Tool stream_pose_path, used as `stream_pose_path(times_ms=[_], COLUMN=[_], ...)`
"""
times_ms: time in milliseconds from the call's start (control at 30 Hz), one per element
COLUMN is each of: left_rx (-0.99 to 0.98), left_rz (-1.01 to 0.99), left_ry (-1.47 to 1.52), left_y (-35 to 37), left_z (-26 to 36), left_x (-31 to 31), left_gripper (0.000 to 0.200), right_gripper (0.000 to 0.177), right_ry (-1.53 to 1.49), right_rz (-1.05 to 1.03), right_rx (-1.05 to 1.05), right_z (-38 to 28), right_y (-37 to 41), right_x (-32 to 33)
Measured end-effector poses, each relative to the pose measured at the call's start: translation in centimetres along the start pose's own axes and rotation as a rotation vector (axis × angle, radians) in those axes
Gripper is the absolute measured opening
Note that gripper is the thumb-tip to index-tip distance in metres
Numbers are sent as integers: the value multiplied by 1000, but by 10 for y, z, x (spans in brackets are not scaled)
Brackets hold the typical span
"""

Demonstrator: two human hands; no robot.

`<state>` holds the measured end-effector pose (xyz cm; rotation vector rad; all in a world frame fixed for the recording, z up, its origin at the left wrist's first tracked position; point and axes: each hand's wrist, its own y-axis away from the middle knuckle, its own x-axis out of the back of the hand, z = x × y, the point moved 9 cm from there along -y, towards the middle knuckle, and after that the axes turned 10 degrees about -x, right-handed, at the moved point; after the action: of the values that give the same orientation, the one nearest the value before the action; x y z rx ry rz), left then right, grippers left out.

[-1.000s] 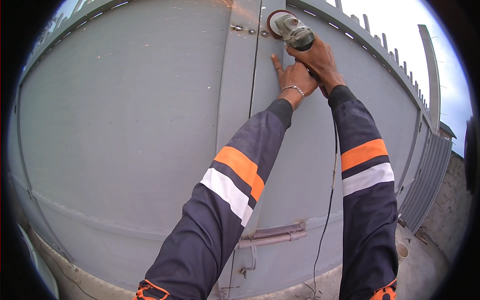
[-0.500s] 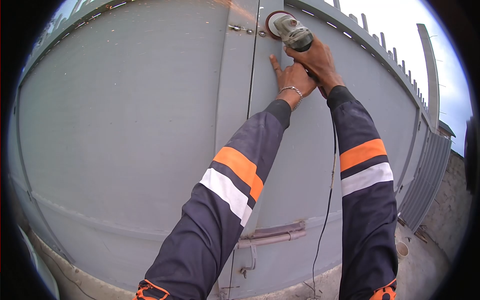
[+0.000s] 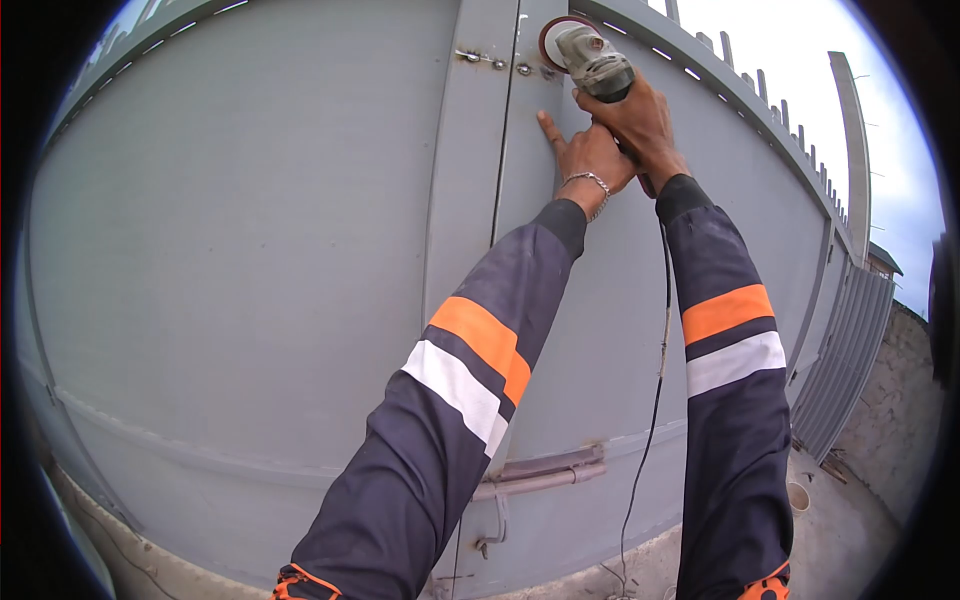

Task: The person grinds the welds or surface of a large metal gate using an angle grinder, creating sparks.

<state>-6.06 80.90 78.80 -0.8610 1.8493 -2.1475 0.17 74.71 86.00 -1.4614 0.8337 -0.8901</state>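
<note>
An angle grinder (image 3: 592, 62) with a round disc is held up near the top of a grey metal gate (image 3: 260, 240). My right hand (image 3: 637, 122) wraps round the grinder's body just behind its head. Below it, my left hand (image 3: 590, 155), with a chain bracelet at the wrist, grips the grinder's rear part, its index finger stretched toward the gate. Left of the disc, weld spots (image 3: 524, 69) sit beside the gate's vertical seam. From the grinder a black cable (image 3: 657, 385) hangs down. No sparks show.
A sliding bolt (image 3: 540, 483) is fixed low on the gate. Spikes line the gate's top edge at the right. Corrugated sheet (image 3: 848, 350), a rough wall (image 3: 885, 415) and a small bucket (image 3: 798, 497) stand to the right.
The sparks seen earlier at the upper left have gone. The grinder has shifted slightly right, and its disc now sits a little farther from the weld spots.
</note>
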Motion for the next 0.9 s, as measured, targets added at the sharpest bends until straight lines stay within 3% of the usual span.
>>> stream_pose_path(times_ms=[433,900], left_rx=[-10,36], left_rz=[51,6], left_ry=[15,14], left_y=[-2,-1], left_z=[-8,-7], left_x=[-1,0], left_gripper=[48,49], right_gripper=[73,73], right_ry=[58,52], right_rz=[-20,-5], right_rx=[116,60], right_z=[-10,-2], right_y=[-3,-6], right_x=[-10,-11])
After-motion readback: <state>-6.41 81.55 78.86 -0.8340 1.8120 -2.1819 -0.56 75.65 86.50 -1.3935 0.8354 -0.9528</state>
